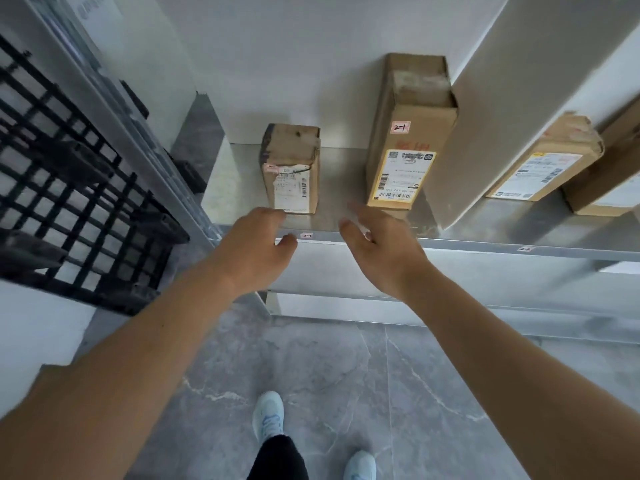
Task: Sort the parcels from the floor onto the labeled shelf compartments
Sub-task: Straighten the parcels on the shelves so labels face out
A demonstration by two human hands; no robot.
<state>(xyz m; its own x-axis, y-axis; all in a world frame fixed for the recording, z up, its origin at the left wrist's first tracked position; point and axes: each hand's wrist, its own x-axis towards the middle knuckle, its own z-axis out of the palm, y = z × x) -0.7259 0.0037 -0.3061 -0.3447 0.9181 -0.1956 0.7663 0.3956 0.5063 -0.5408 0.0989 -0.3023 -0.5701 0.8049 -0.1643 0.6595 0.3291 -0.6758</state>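
Parcels on the shelf (346, 174): small box (291, 169) stands upright at the left of the compartment, tall box (408, 133) upright to its right, marked "2-1" in red. A white divider (460, 140) closes that compartment on the right; beyond it a third box (547, 161) leans in the next one. Small label (307, 235) on the shelf's front edge, between the hands, too small to read for sure.

Left hand (254, 251) is at the near foot of the small box, fingers loosely curled, holding nothing; fingertips look to touch or nearly touch the box, cannot tell which. Right hand (381, 251) is spread, fingers straight, empty, hovering over the shelf edge near the tall box's foot, not touching it.

Judged step: small box just set down, or being squared up. To do it well: check the box mark against the edge label, push it back off the lip, keep it upright with the printed label facing out, leave a gap from the tall box. No parcel shows on the grey floor (346, 375); black crate (69, 188) sits at far left.
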